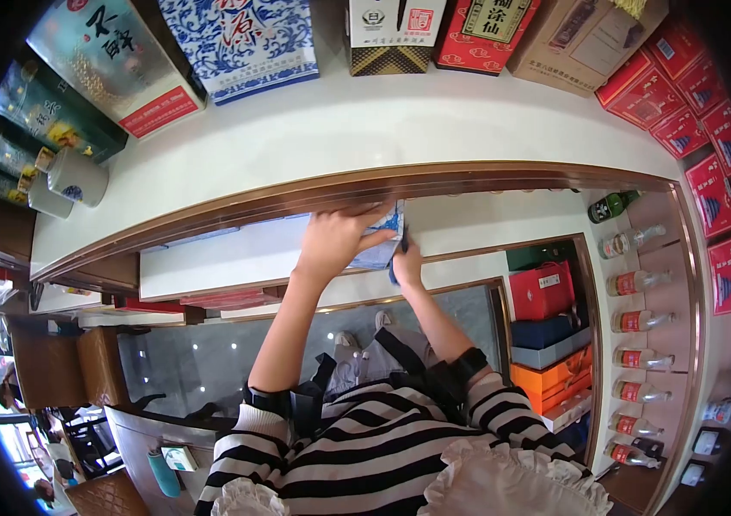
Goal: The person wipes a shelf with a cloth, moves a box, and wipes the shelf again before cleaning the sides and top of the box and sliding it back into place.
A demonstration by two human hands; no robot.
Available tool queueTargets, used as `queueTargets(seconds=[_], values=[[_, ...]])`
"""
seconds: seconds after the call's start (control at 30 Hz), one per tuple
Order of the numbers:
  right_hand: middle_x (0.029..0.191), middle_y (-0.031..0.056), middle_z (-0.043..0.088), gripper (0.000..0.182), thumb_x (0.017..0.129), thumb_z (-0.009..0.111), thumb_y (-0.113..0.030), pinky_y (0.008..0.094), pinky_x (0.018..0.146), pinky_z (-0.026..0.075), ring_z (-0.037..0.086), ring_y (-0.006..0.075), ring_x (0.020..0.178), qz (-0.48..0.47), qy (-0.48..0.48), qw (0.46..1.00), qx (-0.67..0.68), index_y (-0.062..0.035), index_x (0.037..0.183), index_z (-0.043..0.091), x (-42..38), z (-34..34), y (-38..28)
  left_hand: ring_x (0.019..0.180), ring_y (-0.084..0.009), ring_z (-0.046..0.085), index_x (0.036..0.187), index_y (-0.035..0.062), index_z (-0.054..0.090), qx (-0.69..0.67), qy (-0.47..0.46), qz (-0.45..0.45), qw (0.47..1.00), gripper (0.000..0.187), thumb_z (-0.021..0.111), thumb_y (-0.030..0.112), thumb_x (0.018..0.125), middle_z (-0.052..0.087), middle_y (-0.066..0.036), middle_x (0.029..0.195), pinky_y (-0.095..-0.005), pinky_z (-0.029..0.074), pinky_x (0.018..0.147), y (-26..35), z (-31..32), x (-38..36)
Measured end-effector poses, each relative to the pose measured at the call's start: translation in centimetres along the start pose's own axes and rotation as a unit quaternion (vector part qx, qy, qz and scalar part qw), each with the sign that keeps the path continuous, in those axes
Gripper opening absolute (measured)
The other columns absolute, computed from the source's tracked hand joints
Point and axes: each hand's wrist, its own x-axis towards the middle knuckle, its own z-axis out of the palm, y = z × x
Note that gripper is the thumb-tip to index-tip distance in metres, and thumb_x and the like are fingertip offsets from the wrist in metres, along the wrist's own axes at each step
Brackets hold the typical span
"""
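On the shelf below the wooden ledge, a blue-and-white patterned box (pixel 377 254) stands between my two hands. My left hand (pixel 335 241) grips it from the left, thumb across its near face and fingers reaching up under the ledge. At the box's right side is my right hand (pixel 409 265), its fingers closed around a dark blue cloth (pixel 394 272). The cloth lies against the box's edge, and part of it is hidden by the hand. More pale boxes (pixel 262 236) stand in a row to the left of my left hand.
A brown wooden ledge (pixel 503 176) runs just above my hands. Large liquor boxes (pixel 245 52) line the upper shelf. Several glass bottles (pixel 641 322) stand at the right, near red boxes (pixel 714 202). Below, an orange box (pixel 550 378) sits in a cubby.
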Motion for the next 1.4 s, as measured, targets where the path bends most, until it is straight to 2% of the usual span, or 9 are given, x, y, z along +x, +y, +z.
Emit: queueTargets(seconds=[0.13, 0.2, 0.33, 0.53, 0.77, 0.9, 1.0, 1.2, 1.4], values=[[0.088, 0.0201, 0.057, 0.027, 0.077, 0.051, -0.021, 0.0383, 0.073, 0.041, 0.055, 0.0342, 0.085, 0.103, -0.052, 0.985, -0.131, -0.0029, 0.097, 0.054, -0.6, -0.3, 5.6, 0.089, -0.024, 0.053, 0.104, 0.0163, 0.057, 0.001, -0.004, -0.014, 1.0, 0.038, 0.056, 0.038, 0.073, 0.059, -0.005, 0.095, -0.0337, 0.041, 0.076, -0.1, -0.1, 0.0], [0.087, 0.0174, 0.058, 0.027, 0.079, 0.05, -0.018, 0.0342, 0.072, 0.041, 0.056, 0.0281, 0.082, 0.158, -0.008, 0.987, 0.024, -0.0015, 0.1, 0.053, 1.5, -0.6, 4.5, 0.085, -0.0235, 0.054, 0.106, 0.0236, 0.056, 0.012, 0.052, 0.028, 0.998, 0.041, 0.055, 0.045, 0.071, 0.058, -0.004, 0.095, -0.0328, 0.042, 0.076, -0.4, 0.2, -0.1], [0.088, 0.0069, 0.057, 0.024, 0.084, 0.047, -0.014, 0.0273, 0.07, 0.04, 0.05, 0.0139, 0.077, 0.02, 0.017, 0.935, 0.354, 0.0027, 0.1, 0.051, 2.7, -3.1, -8.7, 0.086, -0.0238, 0.054, 0.104, 0.0235, 0.058, 0.03, 0.06, 0.019, 0.998, 0.04, 0.056, 0.046, 0.07, 0.058, -0.004, 0.096, -0.0331, 0.042, 0.076, -0.9, 0.9, -0.3], [0.089, 0.0075, 0.056, 0.024, 0.085, 0.045, -0.013, 0.0264, 0.071, 0.039, 0.049, 0.0107, 0.079, -0.026, 0.011, 0.953, 0.302, 0.0034, 0.101, 0.051, 1.7, -1.4, -9.0, 0.086, -0.0243, 0.054, 0.102, 0.0237, 0.059, 0.03, 0.07, 0.02, 0.997, 0.04, 0.056, 0.047, 0.07, 0.057, -0.005, 0.096, -0.0338, 0.042, 0.076, -0.7, 0.7, -0.3], [0.091, 0.0189, 0.058, 0.028, 0.077, 0.051, -0.017, 0.0349, 0.077, 0.04, 0.054, 0.0322, 0.088, 0.095, -0.077, 0.989, -0.086, -0.0044, 0.101, 0.055, 0.9, 0.2, 4.6, 0.091, -0.027, 0.052, 0.104, 0.0205, 0.057, 0.01, 0.024, -0.004, 1.0, 0.042, 0.058, 0.043, 0.07, 0.057, -0.007, 0.1, -0.0356, 0.041, 0.078, -0.2, 0.0, -0.1], [0.088, 0.015, 0.059, 0.029, 0.078, 0.053, -0.018, 0.0317, 0.072, 0.042, 0.056, 0.0249, 0.081, 0.134, 0.011, 0.988, 0.076, 0.002, 0.099, 0.054, 2.2, -0.7, 4.2, 0.09, -0.0279, 0.052, 0.103, 0.0208, 0.058, 0.024, 0.032, -0.005, 0.999, 0.041, 0.058, 0.044, 0.069, 0.056, -0.007, 0.101, -0.0355, 0.041, 0.077, -0.1, -0.1, -0.2], [0.088, 0.0079, 0.058, 0.029, 0.084, 0.048, -0.019, 0.0295, 0.072, 0.041, 0.053, 0.0176, 0.078, 0.086, 0.029, 0.953, 0.288, 0.0012, 0.104, 0.051, 1.2, -3.9, -7.3, 0.086, -0.025, 0.054, 0.102, 0.0246, 0.058, 0.04, 0.049, 0.009, 0.998, 0.039, 0.055, 0.048, 0.07, 0.057, -0.007, 0.096, -0.0362, 0.044, 0.073, -0.5, 0.4, -0.2], [0.096, 0.0069, 0.054, 0.026, 0.085, 0.045, -0.015, 0.0253, 0.078, 0.037, 0.048, 0.0147, 0.086, -0.089, 0.049, 0.958, 0.267, 0.0017, 0.106, 0.048, -0.3, -2.1, -11.4, 0.089, -0.027, 0.052, 0.104, 0.0213, 0.057, 0.04, 0.047, 0.007, 0.998, 0.042, 0.055, 0.047, 0.07, 0.057, -0.009, 0.095, -0.0367, 0.039, 0.079, -0.5, 0.2, -0.4], [0.099, 0.012, 0.056, 0.031, 0.082, 0.047, -0.012, 0.0279, 0.078, 0.039, 0.052, 0.0192, 0.092, 0.058, -0.008, 0.992, 0.108, -0.0001, 0.11, 0.048, -0.5, 0.6, 0.5, 0.093, -0.0273, 0.05, 0.11, 0.0231, 0.053, 0.026, 0.017, -0.02, 0.999, 0.045, 0.055, 0.046, 0.071, 0.055, -0.01, 0.101, -0.0362, 0.038, 0.082, -0.9, 0.7, -0.5]])
